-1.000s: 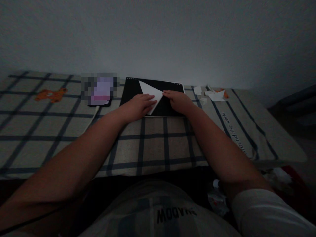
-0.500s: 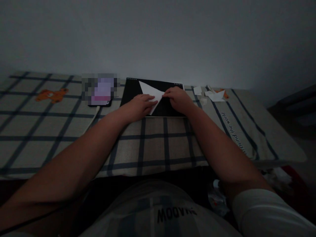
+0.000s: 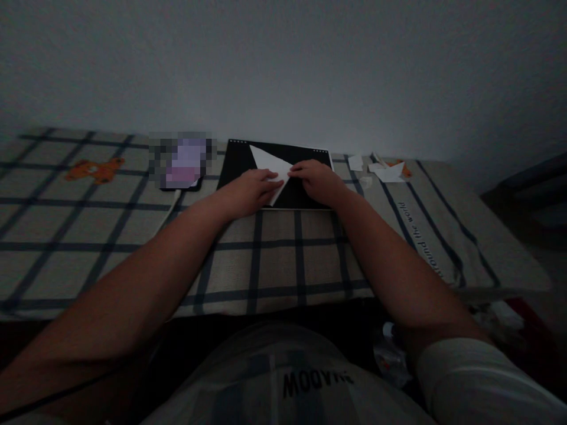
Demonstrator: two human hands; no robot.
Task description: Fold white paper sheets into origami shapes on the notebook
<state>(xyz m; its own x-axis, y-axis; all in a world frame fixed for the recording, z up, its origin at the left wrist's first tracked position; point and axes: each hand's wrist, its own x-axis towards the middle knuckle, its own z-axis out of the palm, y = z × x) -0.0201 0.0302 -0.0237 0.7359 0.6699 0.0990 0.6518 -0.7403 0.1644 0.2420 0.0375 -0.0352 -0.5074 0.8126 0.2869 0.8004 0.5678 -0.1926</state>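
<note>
"Where was the sheet?"
"The folded white sheet lay on the black hole-punched pad, its long axis, as far as it showed, slanting from the far-left tip toward me and slightly right."
"And your grip?"
"My left hand covered its near-left part, fingers spread, clenching nothing. My right hand met its right corner, fingertips gathered; whether they pinched or only pressed, I couldn't tell."
"Which was nearer?"
"Both touched it, above the checked cloth."
</note>
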